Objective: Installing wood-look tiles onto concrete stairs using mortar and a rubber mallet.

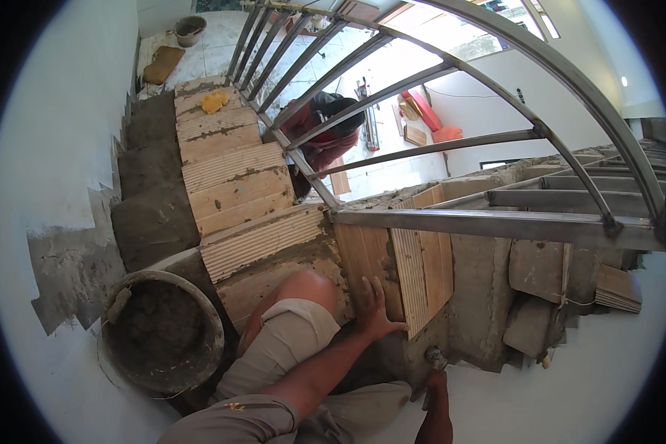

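My left hand point(377, 314) rests with fingers spread on a wood-look tile point(364, 255) at the turn of the stairs, its thumb reaching toward the ribbed tile point(411, 285) beside it. Lower right, my right hand point(437, 379) is closed near the wall-side end of a step. A small grey, mortar-caked lump point(436, 358) shows at its fingers; what it grips cannot be made out. To my left stands a round bucket point(216, 314) of grey mortar point(159, 325). My bent knee point(308, 287) is over the tiled step next to it.
A metal railing point(496, 222) curves along the stair's open side. Beyond it a person in a dark cap point(340, 115) bends low. Mortar-smeared tiled steps point(237, 177) descend ahead, with a yellow sponge-like piece point(214, 102). Loose tiles point(618, 288) lean on the steps at right.
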The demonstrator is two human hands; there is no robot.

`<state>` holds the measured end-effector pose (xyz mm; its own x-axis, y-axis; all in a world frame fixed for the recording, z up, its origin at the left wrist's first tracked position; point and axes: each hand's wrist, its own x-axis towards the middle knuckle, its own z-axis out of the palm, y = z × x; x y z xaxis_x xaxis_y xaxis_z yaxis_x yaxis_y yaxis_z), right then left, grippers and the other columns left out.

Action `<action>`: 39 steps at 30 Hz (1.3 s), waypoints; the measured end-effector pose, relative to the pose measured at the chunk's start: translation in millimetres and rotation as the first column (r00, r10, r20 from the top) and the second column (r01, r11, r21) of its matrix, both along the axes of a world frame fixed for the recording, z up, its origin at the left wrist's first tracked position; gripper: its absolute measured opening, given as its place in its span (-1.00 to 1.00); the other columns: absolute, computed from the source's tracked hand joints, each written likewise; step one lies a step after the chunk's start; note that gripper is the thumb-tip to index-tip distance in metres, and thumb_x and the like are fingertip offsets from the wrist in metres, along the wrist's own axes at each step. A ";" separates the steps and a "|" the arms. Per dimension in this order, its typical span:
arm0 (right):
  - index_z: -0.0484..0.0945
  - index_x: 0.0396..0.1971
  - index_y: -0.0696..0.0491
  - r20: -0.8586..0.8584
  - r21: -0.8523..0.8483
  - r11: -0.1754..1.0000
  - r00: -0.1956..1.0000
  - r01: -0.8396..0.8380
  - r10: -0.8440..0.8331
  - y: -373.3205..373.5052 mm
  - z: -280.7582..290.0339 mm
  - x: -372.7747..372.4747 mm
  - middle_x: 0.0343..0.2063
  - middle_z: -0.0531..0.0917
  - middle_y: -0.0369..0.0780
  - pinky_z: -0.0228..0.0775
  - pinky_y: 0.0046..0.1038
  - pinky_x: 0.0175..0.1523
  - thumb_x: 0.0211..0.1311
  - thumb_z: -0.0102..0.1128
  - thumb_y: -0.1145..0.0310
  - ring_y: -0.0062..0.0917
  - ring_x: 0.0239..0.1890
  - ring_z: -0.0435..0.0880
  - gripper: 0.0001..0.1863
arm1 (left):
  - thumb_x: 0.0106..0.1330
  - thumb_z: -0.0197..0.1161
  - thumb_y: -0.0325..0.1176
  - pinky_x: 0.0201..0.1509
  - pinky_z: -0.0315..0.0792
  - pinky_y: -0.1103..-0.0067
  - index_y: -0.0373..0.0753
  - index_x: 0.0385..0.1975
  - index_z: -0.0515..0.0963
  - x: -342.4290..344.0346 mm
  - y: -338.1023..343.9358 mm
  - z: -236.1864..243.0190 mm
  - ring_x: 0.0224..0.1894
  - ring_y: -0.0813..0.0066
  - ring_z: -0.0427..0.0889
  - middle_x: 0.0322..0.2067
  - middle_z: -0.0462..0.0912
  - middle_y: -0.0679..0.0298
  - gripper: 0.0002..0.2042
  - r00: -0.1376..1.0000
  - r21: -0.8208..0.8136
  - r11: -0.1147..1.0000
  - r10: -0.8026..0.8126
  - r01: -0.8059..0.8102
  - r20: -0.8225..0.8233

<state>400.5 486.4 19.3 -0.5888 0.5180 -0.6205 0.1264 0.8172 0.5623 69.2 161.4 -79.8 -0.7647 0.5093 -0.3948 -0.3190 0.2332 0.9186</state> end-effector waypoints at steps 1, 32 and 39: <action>0.68 -0.42 0.08 -0.019 0.014 0.997 0.997 -0.080 0.080 10.7 4.2 -2.7 -0.42 0.74 -0.04 0.58 -0.10 -0.20 0.11 0.16 0.23 -0.11 -0.31 0.76 -0.76 | -0.37 0.65 0.34 0.43 0.34 0.12 -0.25 0.53 -0.55 -2.3 2.4 4.6 0.55 -0.33 -0.04 0.53 -0.46 -0.32 0.66 1.000 0.024 1.000 0.001 -0.001 0.001; 0.78 -0.36 -0.13 0.613 0.099 0.993 0.790 -0.066 -0.009 -24.1 7.8 -47.0 -0.24 0.79 -0.20 0.62 -0.20 -0.04 -0.21 0.49 0.15 -0.30 -0.13 0.79 -0.69 | -0.43 0.74 0.16 0.45 0.20 -0.09 -0.17 0.57 -0.42 10.7 12.7 -16.6 0.55 -0.44 -0.17 0.54 -0.50 -0.25 0.62 0.977 0.087 0.974 0.210 -0.208 -0.023; 0.80 -0.37 -0.12 0.553 0.110 0.993 0.833 -0.040 -0.028 -22.9 20.6 -59.0 -0.27 0.80 -0.19 0.62 -0.23 -0.07 -0.14 0.42 0.16 -0.31 -0.13 0.80 -0.73 | -0.43 0.74 0.16 0.41 0.29 -0.07 -0.18 0.57 -0.41 3.2 17.3 -5.6 0.54 -0.45 -0.15 0.54 -0.51 -0.24 0.62 0.990 0.086 0.988 0.125 -0.130 0.059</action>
